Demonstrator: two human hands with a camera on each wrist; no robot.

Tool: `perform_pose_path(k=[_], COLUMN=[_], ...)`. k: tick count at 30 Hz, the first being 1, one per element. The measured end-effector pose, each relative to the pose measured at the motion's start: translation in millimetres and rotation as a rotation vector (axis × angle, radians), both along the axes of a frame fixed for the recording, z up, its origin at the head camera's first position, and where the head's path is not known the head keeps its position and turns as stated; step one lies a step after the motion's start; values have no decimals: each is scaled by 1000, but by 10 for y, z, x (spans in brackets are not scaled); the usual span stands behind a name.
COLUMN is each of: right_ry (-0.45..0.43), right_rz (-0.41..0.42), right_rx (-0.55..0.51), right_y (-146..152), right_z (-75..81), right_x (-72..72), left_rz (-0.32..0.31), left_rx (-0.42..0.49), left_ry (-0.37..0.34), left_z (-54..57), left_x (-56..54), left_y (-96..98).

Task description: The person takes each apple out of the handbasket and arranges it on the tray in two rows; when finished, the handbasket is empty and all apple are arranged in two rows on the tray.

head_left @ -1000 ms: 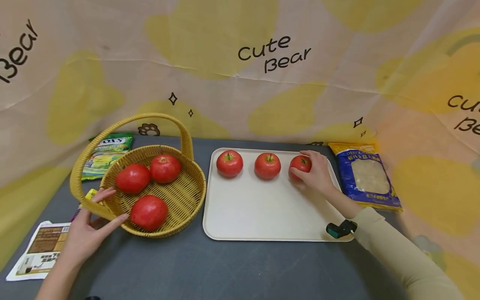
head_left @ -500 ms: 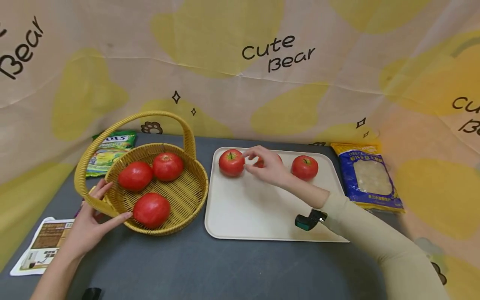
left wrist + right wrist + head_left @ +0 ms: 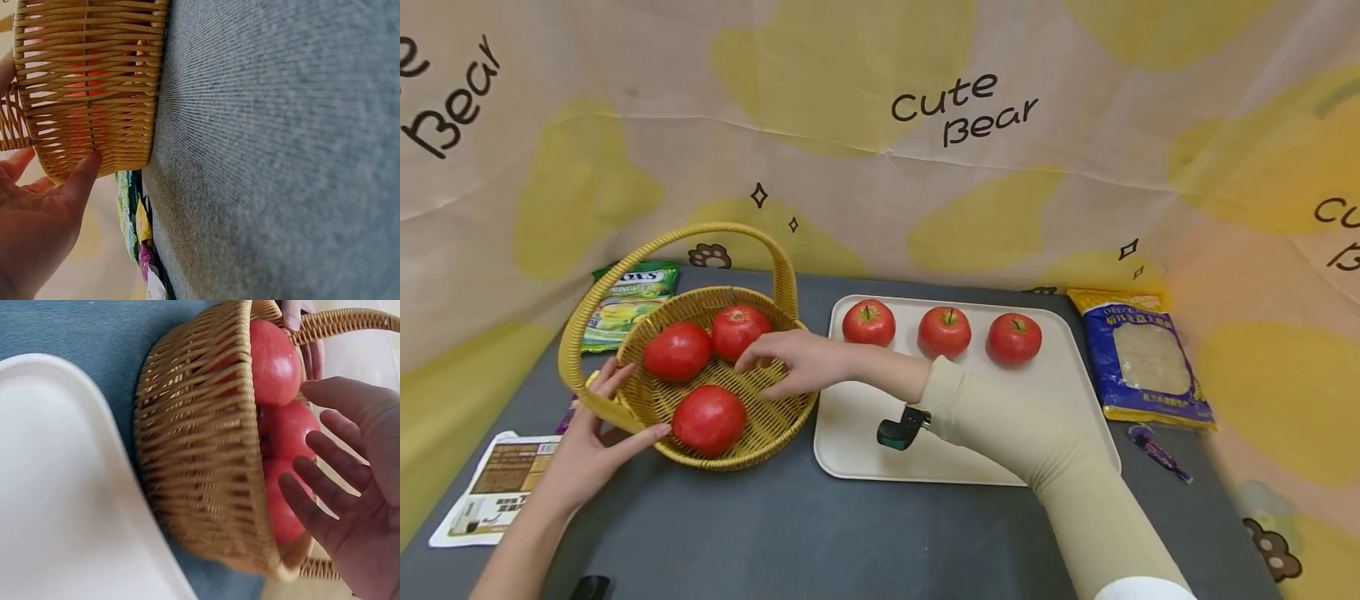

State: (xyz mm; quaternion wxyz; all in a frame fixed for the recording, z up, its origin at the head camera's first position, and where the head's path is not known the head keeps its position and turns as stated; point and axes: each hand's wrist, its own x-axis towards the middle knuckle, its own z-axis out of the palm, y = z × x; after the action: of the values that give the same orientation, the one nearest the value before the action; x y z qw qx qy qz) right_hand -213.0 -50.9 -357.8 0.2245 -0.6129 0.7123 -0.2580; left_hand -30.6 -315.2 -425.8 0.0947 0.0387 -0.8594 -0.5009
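A yellow wicker basket (image 3: 775,433) with a tall arched handle (image 3: 703,229) holds three red apples, among them a front apple (image 3: 709,421), a left apple (image 3: 677,352) and a back apple (image 3: 739,327). My left hand (image 3: 583,450) grips the basket's left side where the handle meets the rim; its thumb (image 3: 84,178) presses the woven wall. Over the basket's right part, my right hand (image 3: 801,360) hangs with spread, slightly bent fingers and nothing in them. In the right wrist view its fingers (image 3: 331,487) are close beside the apples.
Right of the basket lies a white tray (image 3: 865,454) with three apples (image 3: 943,332) in a row along its back. A blue and yellow bag (image 3: 1142,354), a purple wrapper (image 3: 1157,452), a green candy bag (image 3: 640,292) and a white-brown packet (image 3: 497,487) lie around.
My right hand has let go of the tray's right apple and swept left across the tray to above the basket. My left hand stays on the basket's left side.
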Motion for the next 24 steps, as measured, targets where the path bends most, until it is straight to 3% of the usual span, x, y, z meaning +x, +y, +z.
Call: perform_pose_path(k=[5, 12, 16, 24], right_ry=[43, 3, -15, 84], right_rz=[66, 124, 118, 83], right_rx=[95, 270, 344, 292], right_y=[-329, -623, -702, -684], right_z=[-52, -118, -164, -264], right_x=[63, 183, 249, 251], left_rz=[-5, -12, -15, -8], left_rx=[-3, -5, 5, 5], left_ry=[-9, -7, -13, -19], left_z=[14, 12, 14, 24], left_x=[-9, -9, -7, 3], left_y=[1, -5, 1, 5])
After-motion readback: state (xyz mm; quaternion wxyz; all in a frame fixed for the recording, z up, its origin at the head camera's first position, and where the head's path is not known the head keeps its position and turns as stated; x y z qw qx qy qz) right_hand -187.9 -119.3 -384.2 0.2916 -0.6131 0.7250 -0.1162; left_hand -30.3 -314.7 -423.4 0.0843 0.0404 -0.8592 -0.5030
